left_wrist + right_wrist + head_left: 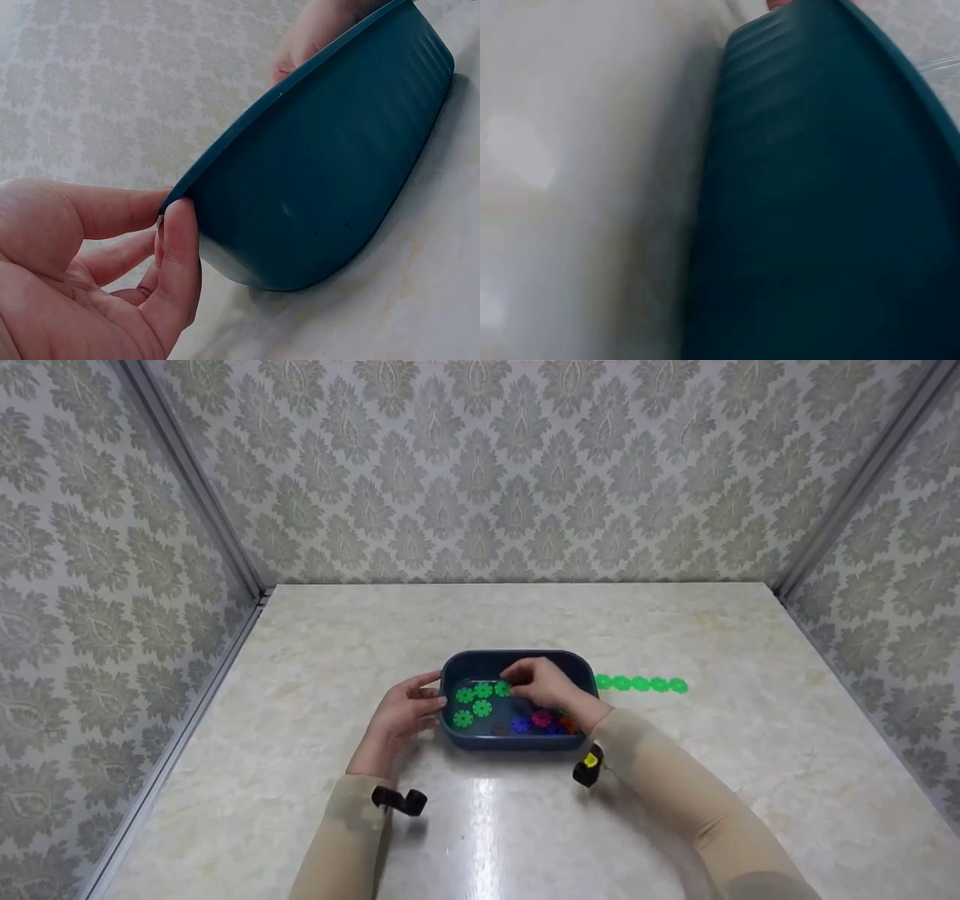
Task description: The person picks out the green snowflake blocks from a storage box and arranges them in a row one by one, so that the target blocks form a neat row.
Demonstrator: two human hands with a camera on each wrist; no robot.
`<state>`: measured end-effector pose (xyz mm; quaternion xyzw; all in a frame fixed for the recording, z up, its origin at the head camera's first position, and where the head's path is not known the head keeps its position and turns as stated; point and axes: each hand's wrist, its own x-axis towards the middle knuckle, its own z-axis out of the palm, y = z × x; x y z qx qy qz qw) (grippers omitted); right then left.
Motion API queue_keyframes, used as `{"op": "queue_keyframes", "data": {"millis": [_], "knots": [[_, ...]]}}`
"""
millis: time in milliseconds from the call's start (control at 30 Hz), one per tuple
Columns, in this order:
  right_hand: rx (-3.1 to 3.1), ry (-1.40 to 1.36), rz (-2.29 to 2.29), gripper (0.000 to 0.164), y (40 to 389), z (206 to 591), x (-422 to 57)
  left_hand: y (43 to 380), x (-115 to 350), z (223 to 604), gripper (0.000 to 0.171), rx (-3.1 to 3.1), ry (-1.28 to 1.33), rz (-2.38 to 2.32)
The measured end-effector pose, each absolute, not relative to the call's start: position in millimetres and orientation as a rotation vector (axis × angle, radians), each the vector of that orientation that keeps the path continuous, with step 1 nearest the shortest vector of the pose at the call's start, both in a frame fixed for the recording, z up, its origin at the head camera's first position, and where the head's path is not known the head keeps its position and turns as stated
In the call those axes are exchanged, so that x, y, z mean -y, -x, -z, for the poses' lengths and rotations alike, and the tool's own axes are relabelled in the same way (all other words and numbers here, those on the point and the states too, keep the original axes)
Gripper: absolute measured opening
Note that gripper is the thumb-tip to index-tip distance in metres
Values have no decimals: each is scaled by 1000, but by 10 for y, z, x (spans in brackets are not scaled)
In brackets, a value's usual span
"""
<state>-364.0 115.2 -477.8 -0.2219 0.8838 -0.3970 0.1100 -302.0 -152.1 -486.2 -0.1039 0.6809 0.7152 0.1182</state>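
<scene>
My left hand point(405, 711) grips the left rim of a dark blue-green plastic tub point(495, 742). Close up in the left wrist view, the thumb and a finger of the left hand point(112, 262) meet at the tub's rim point(225, 142). Reaching over the far side, my right hand point(546, 684) is inside the tub. Its fingertips pinch a green flower-shaped plastic disc point(502, 688), partly covered by them. Other green discs point(482, 708) lie at the tub's left. The right wrist view shows mostly the tub's outer wall point(817, 187).
Blue point(520, 725), pink point(541, 718) and orange discs point(568, 725) lie in the tub's right front part, partly under the right forearm. A row of green discs point(640, 683) extends right of the tub on the pale table point(300, 645). Patterned walls point(480, 472) enclose the table.
</scene>
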Motion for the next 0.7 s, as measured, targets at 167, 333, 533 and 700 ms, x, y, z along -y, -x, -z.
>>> {"op": "queue_keyframes", "data": {"millis": [167, 333, 533, 700], "knots": [[-2606, 736, 1058, 36, 3636, 4816, -1136, 3013, 1531, 4867, 58, -1995, 266, -2092], [-2633, 713, 998, 38, 3612, 4838, -1112, 3018, 1530, 4859, 58, -1995, 248, -2096], [-2668, 745, 922, 33, 3606, 4863, -1104, 3027, 1530, 4861, 57, -1991, 263, -2097], [-2673, 770, 868, 29, 3617, 4869, -1115, 3029, 1538, 4875, 57, -1994, 268, -2088]]}}
